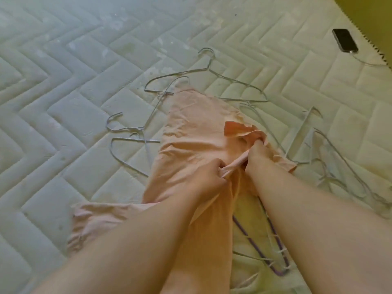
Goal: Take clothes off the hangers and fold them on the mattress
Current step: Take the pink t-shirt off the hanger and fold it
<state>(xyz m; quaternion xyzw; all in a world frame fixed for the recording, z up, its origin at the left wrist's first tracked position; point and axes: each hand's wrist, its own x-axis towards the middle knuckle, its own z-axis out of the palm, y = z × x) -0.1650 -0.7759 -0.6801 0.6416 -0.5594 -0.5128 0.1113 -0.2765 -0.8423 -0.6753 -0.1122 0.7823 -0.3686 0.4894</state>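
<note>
A peach garment (191,132) lies stretched out on the quilted mattress (63,102), running from its narrow far end down past both forearms to the near edge of the view. One ruffled sleeve or hem spreads out to the near left.

Both hands work at the middle of the garment. The left hand (209,177) has its fingers curled tight around a narrow band of the peach fabric. The right hand (257,154), just beyond it and to the right, grips the same band's other end along with a bunched fold, so the strip is pulled taut between the two fists (whether it is a strap or a neckline I cannot tell).

Bare wire hangers lie scattered around the garment. One (208,68) lies at the far end, with its hook pointing away. Another (135,140) lies to the left, partly tucked under the fabric's edge. A tangle of pale ones (322,178) lies to the right. A purple hanger (250,238) rests on a pale yellowish cloth (246,209) near the right forearm. At the far right a dark phone (344,40) lies on the mattress with a cable (364,62) plugged in.
</note>
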